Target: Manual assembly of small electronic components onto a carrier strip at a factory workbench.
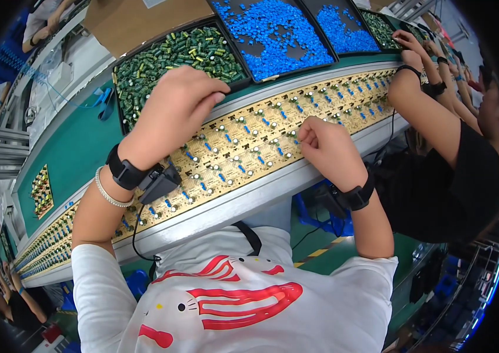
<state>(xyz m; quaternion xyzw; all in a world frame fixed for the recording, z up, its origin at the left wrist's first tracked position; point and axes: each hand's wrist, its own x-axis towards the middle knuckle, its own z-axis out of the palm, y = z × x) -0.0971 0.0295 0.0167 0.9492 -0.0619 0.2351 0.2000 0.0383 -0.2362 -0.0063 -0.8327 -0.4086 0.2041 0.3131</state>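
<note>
My left hand [180, 106] hovers over the front right part of a black tray of green capacitors [187, 50]. Its thumb and index finger are drawn together near the tray's corner; anything between them is too small to make out. Over the line of tan circuit boards [214, 162], my right hand [333, 150] has its fingers curled in a pinch next to a board's parts, and whatever the tips hold is hidden. Rows of upright green capacitors and blue components stand on the boards. Each wrist wears a black strap with a small device.
Beyond the boards lie two black trays of blue components [276, 35] and another of green parts [379, 29]. A metal rail [249, 203] borders the near side. At the right a co-worker's arm [431, 112] reaches over the boards. A separate populated board [42, 191] rests on the green surface, left.
</note>
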